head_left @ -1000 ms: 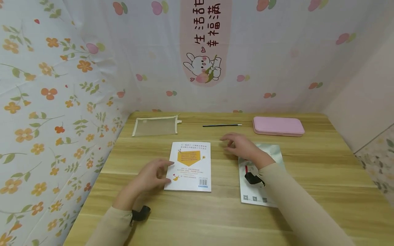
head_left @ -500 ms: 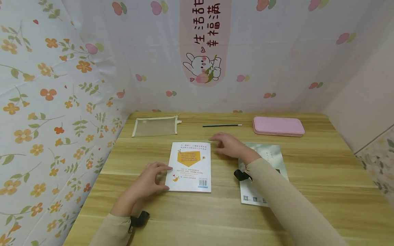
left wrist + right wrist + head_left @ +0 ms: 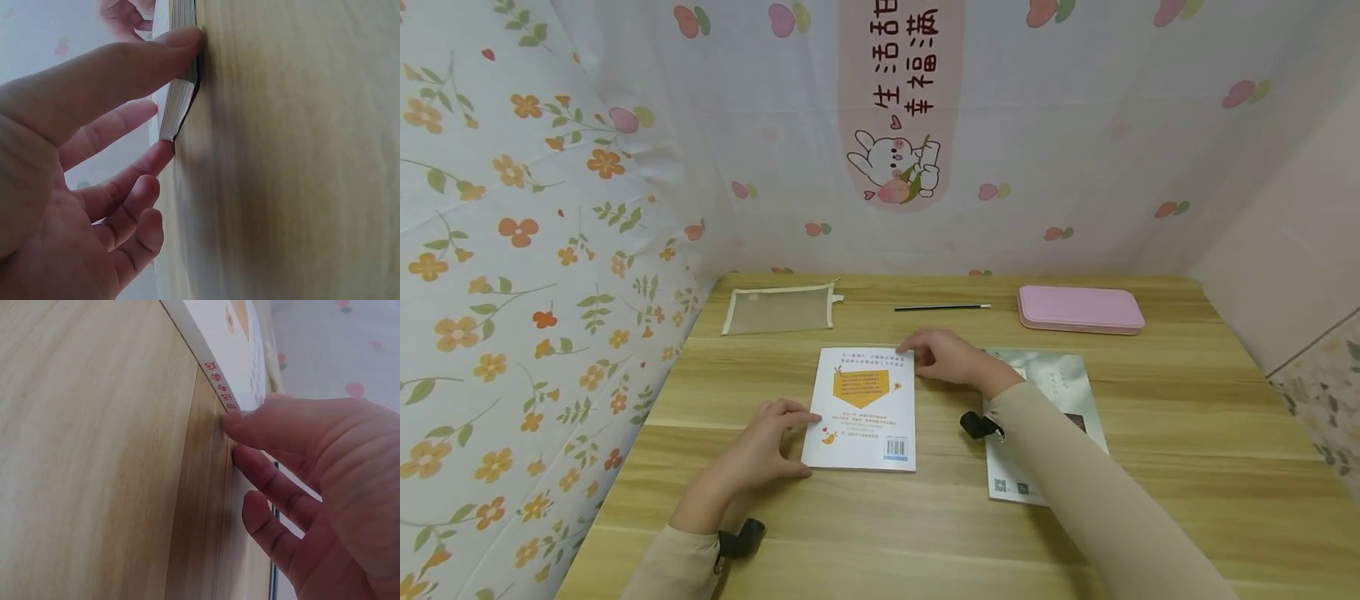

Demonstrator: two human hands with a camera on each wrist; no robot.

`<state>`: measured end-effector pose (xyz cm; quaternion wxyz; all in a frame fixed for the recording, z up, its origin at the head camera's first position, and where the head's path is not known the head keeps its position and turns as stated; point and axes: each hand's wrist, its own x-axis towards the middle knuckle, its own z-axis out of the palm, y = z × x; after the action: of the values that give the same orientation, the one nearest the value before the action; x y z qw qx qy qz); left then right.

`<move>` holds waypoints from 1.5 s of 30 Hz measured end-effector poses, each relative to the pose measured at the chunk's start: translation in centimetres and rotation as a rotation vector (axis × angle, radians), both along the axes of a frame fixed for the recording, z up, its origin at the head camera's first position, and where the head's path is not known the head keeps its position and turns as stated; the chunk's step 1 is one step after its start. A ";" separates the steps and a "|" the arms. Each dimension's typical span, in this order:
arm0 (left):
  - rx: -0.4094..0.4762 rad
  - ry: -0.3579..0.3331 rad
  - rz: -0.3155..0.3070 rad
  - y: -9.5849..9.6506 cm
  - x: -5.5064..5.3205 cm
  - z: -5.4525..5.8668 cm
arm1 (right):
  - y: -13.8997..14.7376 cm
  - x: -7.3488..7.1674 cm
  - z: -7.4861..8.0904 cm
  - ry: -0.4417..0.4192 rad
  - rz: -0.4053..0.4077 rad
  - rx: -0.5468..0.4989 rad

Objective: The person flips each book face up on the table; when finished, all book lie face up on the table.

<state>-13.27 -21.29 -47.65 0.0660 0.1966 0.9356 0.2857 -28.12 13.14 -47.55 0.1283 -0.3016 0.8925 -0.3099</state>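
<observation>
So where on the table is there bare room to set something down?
Bare wood-grain table shows right of the pale green book, in front of the pink rounded rectangular case, and, between the beige sleeves, in front of the white paperback book. Crowded: around that paperback, left hand and right hand at its edges.

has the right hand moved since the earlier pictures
Yes, in the head view the right hand moved left: against the unmoved black pencil, its leading fingertip went from below the middle to below the left end, reaching the white book.
</observation>
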 end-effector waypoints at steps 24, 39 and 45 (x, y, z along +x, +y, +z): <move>-0.054 -0.001 0.039 0.0 0.2 -0.2 | 0.0 -0.1 -0.3 -0.035 -0.007 -0.059; -0.061 0.043 0.019 -0.2 0.3 -0.2 | 0.3 -0.1 -0.1 0.007 -0.017 -0.048; -0.073 0.041 0.035 0.0 0.3 -0.3 | 0.6 -0.2 -0.2 -0.002 0.005 -0.070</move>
<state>-12.93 -21.33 -47.97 0.0488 0.1834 0.9499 0.2485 -28.30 13.77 -47.72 0.1193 -0.3080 0.8802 -0.3409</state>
